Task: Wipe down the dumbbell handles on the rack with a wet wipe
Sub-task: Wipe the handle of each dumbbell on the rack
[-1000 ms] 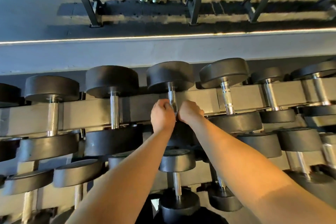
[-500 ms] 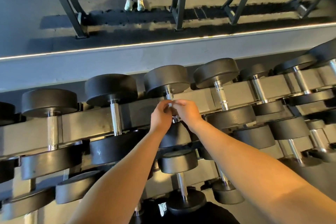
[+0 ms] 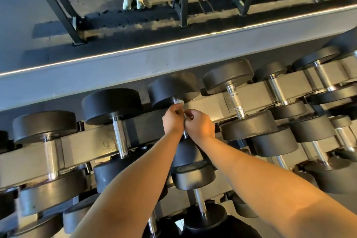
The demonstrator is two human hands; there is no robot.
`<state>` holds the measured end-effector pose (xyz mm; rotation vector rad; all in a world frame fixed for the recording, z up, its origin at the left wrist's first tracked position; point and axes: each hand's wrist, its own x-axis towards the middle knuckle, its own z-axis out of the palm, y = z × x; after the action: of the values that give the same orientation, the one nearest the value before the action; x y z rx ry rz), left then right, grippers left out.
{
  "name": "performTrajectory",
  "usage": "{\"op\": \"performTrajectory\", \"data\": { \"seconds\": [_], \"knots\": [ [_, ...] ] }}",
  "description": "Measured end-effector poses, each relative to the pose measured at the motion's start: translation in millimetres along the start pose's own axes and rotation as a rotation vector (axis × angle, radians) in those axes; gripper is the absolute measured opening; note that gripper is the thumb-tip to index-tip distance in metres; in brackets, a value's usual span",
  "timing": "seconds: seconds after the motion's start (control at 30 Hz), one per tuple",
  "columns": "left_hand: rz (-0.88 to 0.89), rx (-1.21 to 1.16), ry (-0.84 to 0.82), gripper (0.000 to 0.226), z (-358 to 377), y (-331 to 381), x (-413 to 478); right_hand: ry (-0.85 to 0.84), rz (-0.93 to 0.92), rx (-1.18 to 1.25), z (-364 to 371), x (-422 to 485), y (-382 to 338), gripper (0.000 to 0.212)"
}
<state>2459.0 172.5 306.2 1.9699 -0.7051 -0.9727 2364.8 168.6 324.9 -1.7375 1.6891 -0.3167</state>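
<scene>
Two hands — left hand (image 3: 173,120), right hand (image 3: 200,126). One wipe (image 3: 179,102). At least seven dumbbells (image 3: 228,77) on the top row — more below. Two shoes (image 3: 127,3).

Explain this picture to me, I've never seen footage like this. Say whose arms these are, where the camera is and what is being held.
No machine here: a person wears one wide-angle camera on the head, looking down, so both bare arms are theirs. The left hand and right hand curl round the metal handle of one dumbbell, a white wipe showing above them. It sits on a grey rack among many black dumbbells. Farther off, someone in pale shoes stands on the floor.
</scene>
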Motion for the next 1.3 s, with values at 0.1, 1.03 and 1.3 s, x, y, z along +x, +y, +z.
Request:
{"op": "performTrajectory", "data": {
  "seconds": [0.1, 1.03, 1.3],
  "knots": [
    [0.01, 0.119, -0.045, 0.033, -4, -5, -4, -0.017, -0.022, 0.002, 0, 0, 1, 0.017],
    [-0.352, -0.147, 0.169, 0.038, 23, 12, 23, -0.026, 0.045, 0.121, -8, 9, 13, 0.014],
    [-0.411, -0.1, 0.048, 0.047, 18, -14, 14, -0.064, 0.043, 0.13, -12, 9, 11, 0.017]
  ]
}}
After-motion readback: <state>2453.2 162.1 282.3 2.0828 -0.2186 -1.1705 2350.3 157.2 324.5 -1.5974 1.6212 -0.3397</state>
